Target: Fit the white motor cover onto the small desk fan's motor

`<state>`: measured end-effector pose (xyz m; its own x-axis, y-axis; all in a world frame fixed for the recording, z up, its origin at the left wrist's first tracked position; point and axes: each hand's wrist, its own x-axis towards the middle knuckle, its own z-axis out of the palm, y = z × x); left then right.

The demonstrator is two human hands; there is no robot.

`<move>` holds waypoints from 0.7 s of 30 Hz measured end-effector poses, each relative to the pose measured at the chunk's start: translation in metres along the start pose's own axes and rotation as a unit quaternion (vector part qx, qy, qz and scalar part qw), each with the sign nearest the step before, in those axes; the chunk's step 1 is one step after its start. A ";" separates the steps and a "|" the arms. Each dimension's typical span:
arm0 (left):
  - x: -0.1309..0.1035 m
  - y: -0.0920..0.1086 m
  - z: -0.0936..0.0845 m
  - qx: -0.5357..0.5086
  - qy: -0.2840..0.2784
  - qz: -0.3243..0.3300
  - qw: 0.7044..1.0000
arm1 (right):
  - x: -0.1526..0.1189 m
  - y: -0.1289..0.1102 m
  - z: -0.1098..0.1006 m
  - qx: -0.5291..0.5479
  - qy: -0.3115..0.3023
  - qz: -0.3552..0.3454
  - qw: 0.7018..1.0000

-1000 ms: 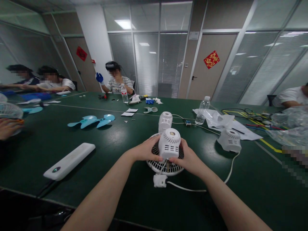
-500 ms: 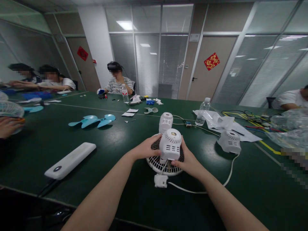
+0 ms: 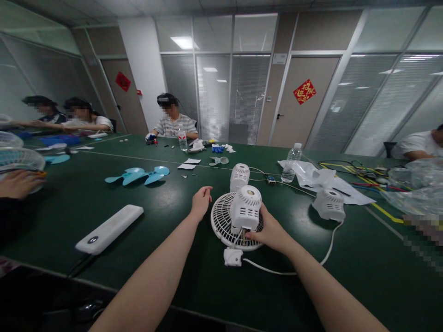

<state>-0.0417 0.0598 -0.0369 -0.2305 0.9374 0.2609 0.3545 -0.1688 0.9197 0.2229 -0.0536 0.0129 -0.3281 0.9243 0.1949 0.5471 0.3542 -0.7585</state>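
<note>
My right hand (image 3: 271, 231) grips the right side of a white fan motor housing (image 3: 246, 207), thumb at its lower front edge. The vented housing stands on a round white fan grille (image 3: 221, 221) lying on the table. A cord runs from it to a small white box (image 3: 233, 257) at the front. Left of the grille, my left hand (image 3: 201, 203) is raised with nothing in it, its fingers loosely stretched and apart from the housing. A second white motor housing (image 3: 240, 177) stands just behind. Another white motor housing (image 3: 328, 204) with a cord lies to the right.
Blue fan blades (image 3: 138, 175) and a white power bank (image 3: 110, 229) lie on the left of the green table (image 3: 166, 203). A water bottle (image 3: 291, 163) stands by plastic bags and wires at the back right. Co-workers sit around; one hand (image 3: 20, 183) is at far left.
My left hand has let go of the housing and moved left, off the grille. My right hand keeps its grip. The view has shifted slightly.
</note>
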 end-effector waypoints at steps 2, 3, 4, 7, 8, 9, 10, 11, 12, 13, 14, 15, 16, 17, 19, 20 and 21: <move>0.001 -0.002 0.000 -0.005 -0.001 -0.007 1.000 | -0.002 -0.006 -0.003 -0.017 -0.004 0.012 1.000; 0.002 -0.003 -0.001 -0.008 -0.002 -0.010 1.000 | -0.003 -0.009 -0.004 -0.022 -0.004 0.013 1.000; 0.002 -0.003 -0.001 -0.011 -0.003 -0.013 1.000 | -0.003 -0.012 -0.006 -0.026 -0.005 0.012 1.000; 0.002 -0.005 -0.003 -0.023 -0.006 -0.021 0.999 | -0.009 -0.017 -0.011 -0.031 -0.014 0.012 0.999; 0.002 -0.006 -0.003 -0.027 -0.008 -0.024 0.999 | -0.012 -0.018 -0.014 -0.030 -0.019 0.014 0.999; 0.002 -0.007 -0.003 -0.030 -0.010 -0.026 0.999 | -0.017 -0.019 -0.017 -0.028 -0.026 0.016 0.999; 0.003 -0.007 -0.003 -0.032 -0.013 -0.028 0.999 | -0.023 -0.018 -0.021 -0.026 -0.032 0.018 0.999; 0.003 -0.008 -0.003 -0.034 -0.015 -0.029 0.999 | -0.030 -0.017 -0.025 -0.027 -0.035 0.020 0.999; 0.004 -0.009 -0.003 -0.035 -0.018 -0.030 0.999 | -0.039 -0.016 -0.030 -0.033 -0.033 0.023 0.999; 0.004 -0.009 -0.003 -0.036 -0.020 -0.031 0.999 | -0.049 -0.013 -0.035 -0.044 -0.027 0.027 0.998; 0.005 -0.010 -0.003 -0.035 -0.022 -0.031 0.999 | -0.059 -0.010 -0.041 -0.057 -0.017 0.033 0.998; 0.005 -0.010 -0.003 -0.035 -0.024 -0.031 0.999 | -0.071 -0.007 -0.048 -0.071 -0.007 0.041 0.997; 0.006 -0.011 -0.003 -0.033 -0.027 -0.031 0.999 | -0.082 -0.002 -0.056 -0.086 0.003 0.054 0.995; 0.006 -0.011 -0.003 -0.032 -0.030 -0.031 0.999 | -0.094 0.004 -0.064 -0.101 0.015 0.070 0.992; 0.007 -0.013 -0.003 -0.028 -0.035 -0.030 0.999 | -0.117 0.020 -0.083 -0.133 0.036 0.111 0.984; 0.007 -0.013 -0.003 -0.027 -0.038 -0.030 0.998 | -0.129 0.029 -0.093 -0.152 0.049 0.130 0.979; 0.007 -0.014 -0.003 -0.025 -0.040 -0.030 0.998 | -0.140 0.039 -0.103 -0.168 0.059 0.142 0.974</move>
<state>-0.0508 0.0677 -0.0471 -0.1761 0.9672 0.1832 0.2961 -0.1254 0.9469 0.3695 -0.1543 0.0197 -0.0465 0.9946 0.0923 0.8305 0.0898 -0.5497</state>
